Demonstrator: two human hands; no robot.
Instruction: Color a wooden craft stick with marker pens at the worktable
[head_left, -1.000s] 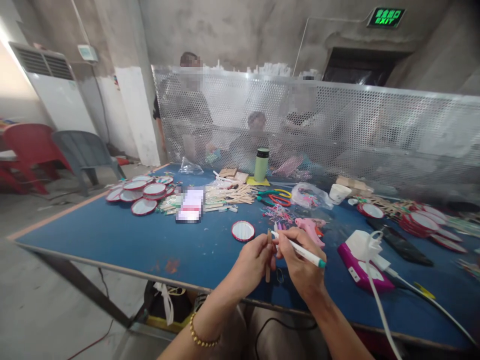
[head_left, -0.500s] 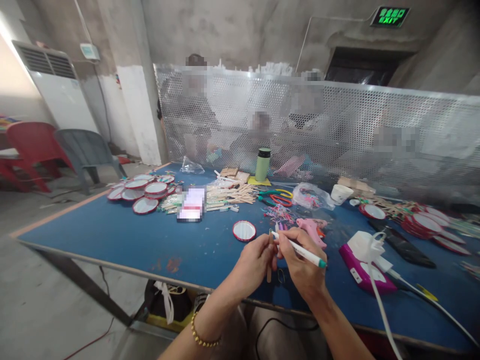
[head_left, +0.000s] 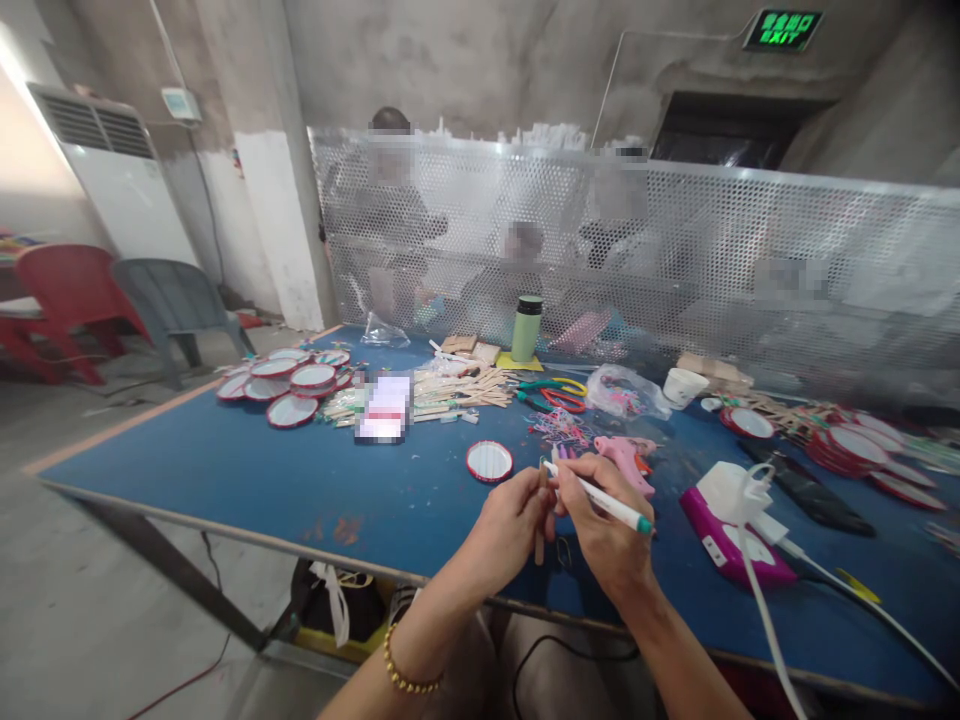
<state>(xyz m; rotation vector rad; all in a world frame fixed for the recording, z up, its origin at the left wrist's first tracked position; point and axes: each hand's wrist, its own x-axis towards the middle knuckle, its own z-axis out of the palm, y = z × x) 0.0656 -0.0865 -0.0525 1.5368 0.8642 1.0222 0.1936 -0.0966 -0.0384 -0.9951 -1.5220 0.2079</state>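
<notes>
My left hand (head_left: pixel 517 520) is closed around a flat wooden stick (head_left: pixel 540 548), held upright above the near edge of the table. In my right hand (head_left: pixel 604 520) is a white marker pen (head_left: pixel 611 505) with a green end, its tip against or very near the top of the stick. Some green shows at that top end. Just beyond my left hand lies a single red-rimmed jar lid (head_left: pixel 489 461), pale inside facing up. A pink glue gun (head_left: pixel 626 462) rests beyond my right hand.
At the left are piled lids (head_left: pixel 291 378), a phone (head_left: pixel 384 408) and many wooden sticks (head_left: pixel 480 388). Pliers (head_left: pixel 559 393), a green bottle (head_left: pixel 527 330) and a paper cup (head_left: pixel 682 387) stand farther back. A purple power strip (head_left: pixel 739 550) with cables lies right. People sit behind a perforated metal screen (head_left: pixel 465 180).
My hands, the stick and the marker stay almost in place. Behind the screen, the person at the left has shifted slightly.
</notes>
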